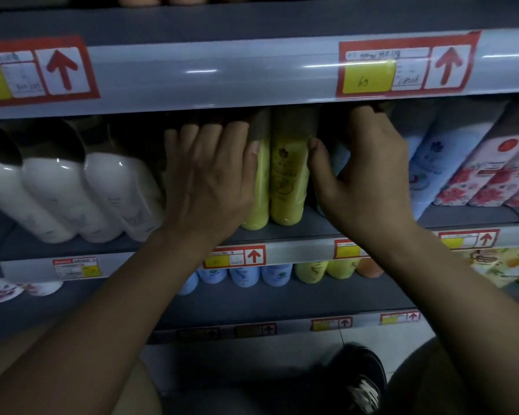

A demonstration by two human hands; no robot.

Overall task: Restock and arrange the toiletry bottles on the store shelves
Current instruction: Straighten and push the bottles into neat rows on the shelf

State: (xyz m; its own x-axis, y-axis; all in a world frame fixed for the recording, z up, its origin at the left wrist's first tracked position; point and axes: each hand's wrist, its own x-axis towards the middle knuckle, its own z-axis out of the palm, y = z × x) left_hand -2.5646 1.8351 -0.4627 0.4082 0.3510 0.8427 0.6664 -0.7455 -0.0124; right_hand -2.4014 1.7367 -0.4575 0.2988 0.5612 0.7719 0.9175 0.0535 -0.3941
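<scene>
**A:** What is on the middle shelf point(282, 232)?

**B:** Two yellow bottles point(288, 175) stand upright side by side at its front edge, touching each other, their dark caps up in the shadow of the shelf above. A person's two bare hands flank the pair.

**A:** And the left hand point(210, 175)?

**B:** Spread flat, fingers straight and pointing up, it lies against the left side of the pair, its thumb pressed along the nearer yellow bottle. It grips nothing.

**A:** The right hand point(363, 172)?

**B:** Its thumb touches the right side of the right-hand yellow bottle. The fingers reach up and back into the dark behind the price rail point(252, 76); whether they curl round anything there cannot be told.

**A:** What else is on that shelf?

**B:** White bottles point(81, 193) with dark caps stand in a row to the left, pale blue bottles point(432, 169) and floral red-and-white ones point(486, 175) to the right. Red-framed price tags point(405, 65) with upward arrows sit on the rails. On the shelf below, small blue bottles point(246, 275) stand beside small yellow-green ones point(312, 271). A dark shoe point(357, 378) shows on the floor.
</scene>
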